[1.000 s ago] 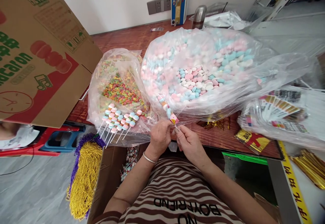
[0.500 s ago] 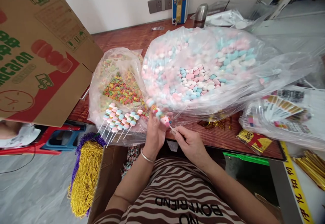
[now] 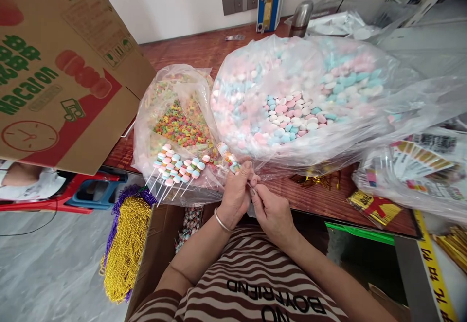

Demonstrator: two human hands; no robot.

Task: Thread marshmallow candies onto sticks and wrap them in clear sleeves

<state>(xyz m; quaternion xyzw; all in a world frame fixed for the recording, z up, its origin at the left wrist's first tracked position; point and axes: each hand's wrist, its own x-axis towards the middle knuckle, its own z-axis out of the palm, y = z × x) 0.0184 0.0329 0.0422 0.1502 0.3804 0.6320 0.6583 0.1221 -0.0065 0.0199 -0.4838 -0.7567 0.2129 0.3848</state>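
Observation:
In front of my body I hold a candy skewer (image 3: 228,157), its pastel sweets pointing up and to the left. My left hand (image 3: 237,195) is closed around the lower part of it, hiding some of the sweets. My right hand (image 3: 273,211) pinches the stick end just beside the left; the stick is mostly covered by fingers. Several other candy skewers (image 3: 178,169) lie side by side on a clear bag of small coloured ring sweets (image 3: 182,125). Behind my hands lies a large clear bag of pink, white and blue sweets (image 3: 292,113).
A big cardboard box (image 3: 87,83) stands at the left. Gold and purple bead strings (image 3: 127,244) hang below the table (image 3: 175,44). Packs of gold twist ties (image 3: 375,207) and plastic-wrapped cards (image 3: 419,161) lie on the right. A blue device (image 3: 270,6) and steel flask (image 3: 302,18) stand behind.
My left hand has slid down the skewer, over its lower sweets, and now meets my right hand at the stick. The view has shifted slightly.

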